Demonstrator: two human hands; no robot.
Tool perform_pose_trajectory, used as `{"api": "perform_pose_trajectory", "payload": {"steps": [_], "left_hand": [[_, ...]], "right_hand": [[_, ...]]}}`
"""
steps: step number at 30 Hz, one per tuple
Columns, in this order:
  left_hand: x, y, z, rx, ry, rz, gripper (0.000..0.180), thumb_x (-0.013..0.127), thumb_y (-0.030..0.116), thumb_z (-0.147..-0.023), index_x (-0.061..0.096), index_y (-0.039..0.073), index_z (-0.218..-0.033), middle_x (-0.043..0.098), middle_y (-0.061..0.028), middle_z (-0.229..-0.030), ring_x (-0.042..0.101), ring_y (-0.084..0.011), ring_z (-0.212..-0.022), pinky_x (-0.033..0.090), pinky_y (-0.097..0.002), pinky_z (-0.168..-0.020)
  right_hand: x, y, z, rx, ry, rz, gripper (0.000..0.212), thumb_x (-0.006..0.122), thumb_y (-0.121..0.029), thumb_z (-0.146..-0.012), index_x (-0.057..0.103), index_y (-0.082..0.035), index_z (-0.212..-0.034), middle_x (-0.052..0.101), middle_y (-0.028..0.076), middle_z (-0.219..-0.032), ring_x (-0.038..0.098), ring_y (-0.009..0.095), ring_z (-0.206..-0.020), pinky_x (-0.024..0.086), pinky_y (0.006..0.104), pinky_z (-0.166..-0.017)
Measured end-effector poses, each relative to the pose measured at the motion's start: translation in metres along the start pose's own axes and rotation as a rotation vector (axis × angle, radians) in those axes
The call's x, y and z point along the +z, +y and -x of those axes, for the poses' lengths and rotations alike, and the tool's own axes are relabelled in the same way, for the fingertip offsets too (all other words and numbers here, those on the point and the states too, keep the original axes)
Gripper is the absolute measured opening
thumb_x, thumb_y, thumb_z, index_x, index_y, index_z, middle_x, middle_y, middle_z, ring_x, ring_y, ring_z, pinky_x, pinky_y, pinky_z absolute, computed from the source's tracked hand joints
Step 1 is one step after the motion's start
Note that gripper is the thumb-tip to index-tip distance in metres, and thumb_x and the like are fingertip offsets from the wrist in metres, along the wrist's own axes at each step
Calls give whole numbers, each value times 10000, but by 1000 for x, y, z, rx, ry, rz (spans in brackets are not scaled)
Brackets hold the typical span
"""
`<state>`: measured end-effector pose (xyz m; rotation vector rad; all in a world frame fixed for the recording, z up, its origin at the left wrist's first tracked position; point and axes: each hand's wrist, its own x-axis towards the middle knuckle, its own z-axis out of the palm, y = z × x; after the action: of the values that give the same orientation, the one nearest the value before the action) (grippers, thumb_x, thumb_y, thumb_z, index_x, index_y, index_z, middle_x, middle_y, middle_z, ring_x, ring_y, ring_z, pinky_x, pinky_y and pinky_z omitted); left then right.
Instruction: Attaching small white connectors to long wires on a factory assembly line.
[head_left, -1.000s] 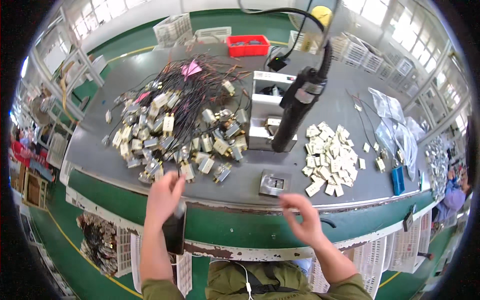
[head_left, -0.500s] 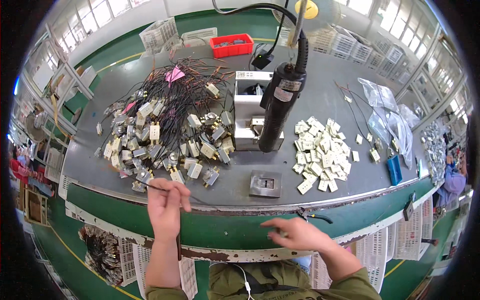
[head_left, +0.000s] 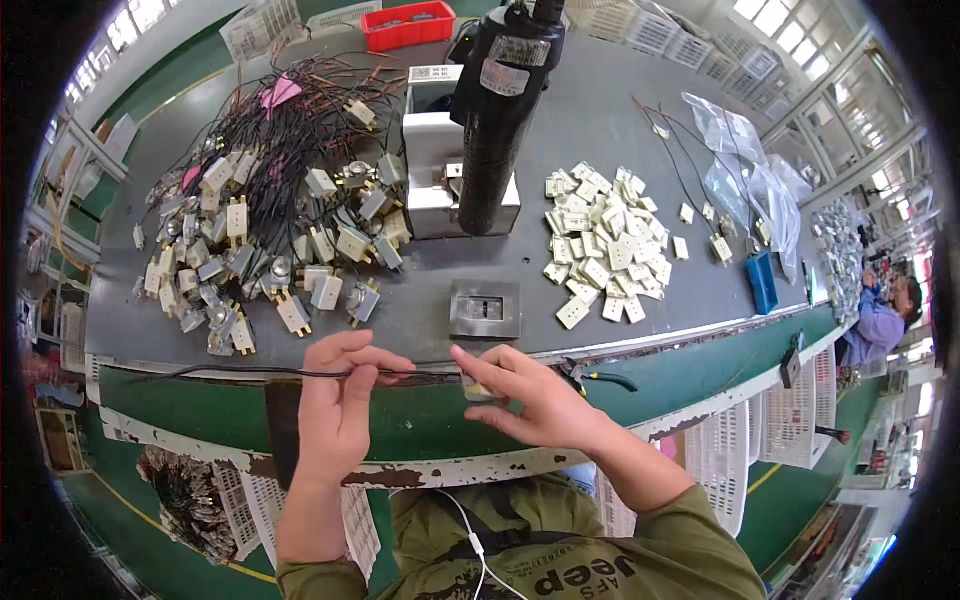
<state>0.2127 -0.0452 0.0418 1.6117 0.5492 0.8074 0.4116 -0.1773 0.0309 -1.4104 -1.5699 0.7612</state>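
At the bench's front edge, my left hand pinches a thin black wire between thumb and fingers. The wire runs out to the left and across to my right hand. That hand grips a small pale connector-like part between thumb and fingers; the fingers partly cover it. Just beyond it sits a square metal fixture with a slot in its middle. A black cylindrical power tool hangs upright behind the fixture, its lower end at a white and metal stand.
Left lies a heap of wired switch-like parts. Right is a pile of cream plastic covers. Pliers rest at the front edge. A blue tray, plastic bags and a red bin stand farther off. A co-worker is at far right.
My right hand has come in to the left and now holds the small part. The wire is stretched level between my hands. The whole view has shifted, with the bench higher in it.
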Motion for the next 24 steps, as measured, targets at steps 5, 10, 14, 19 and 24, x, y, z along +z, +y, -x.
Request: {"api": "perform_pose_trajectory", "payload": {"steps": [5,10,14,19,24], "left_hand": [[-6,9,-7,5,-105,-113,318,469,96,-1010,391,23,-1310,658,-134,-1027,632,-170,-910,494,-289,-825],[5,14,-10,-98,-99,-104,451,599,64,-936,413,21,-1344,646,-124,-1075,649,-187,-945,504,-305,-841],[26,1,0,-242,-314,-225,527,639,19,-898,385,40,-1359,586,-107,-1137,622,-169,-977,493,-314,-876],[25,-11,6,-222,-262,-174,573,690,-32,-828,423,32,-1331,561,-97,-1154,609,-198,-1023,492,-330,-900],[21,-4,3,-154,-280,-291,531,702,-26,-811,470,7,-1288,565,-99,-1147,604,-210,-1044,487,-324,-923]], "right_hand": [[2,2,-2,-12,-41,148,694,720,-55,-816,431,-112,-1444,582,99,-990,578,239,-797,504,347,-718],[15,4,-1,236,107,-155,579,767,-65,-755,558,-72,-1295,592,107,-1031,607,287,-835,510,344,-794],[18,3,-4,191,173,20,481,785,-67,-731,601,-61,-1175,610,111,-1032,627,290,-882,515,354,-809],[6,-2,-8,43,157,136,454,773,-58,-736,613,-70,-1160,644,103,-1014,642,274,-902,524,368,-798],[0,-9,-9,105,52,79,445,761,-46,-746,626,-75,-1168,646,95,-1008,645,271,-916,535,352,-783]]}}
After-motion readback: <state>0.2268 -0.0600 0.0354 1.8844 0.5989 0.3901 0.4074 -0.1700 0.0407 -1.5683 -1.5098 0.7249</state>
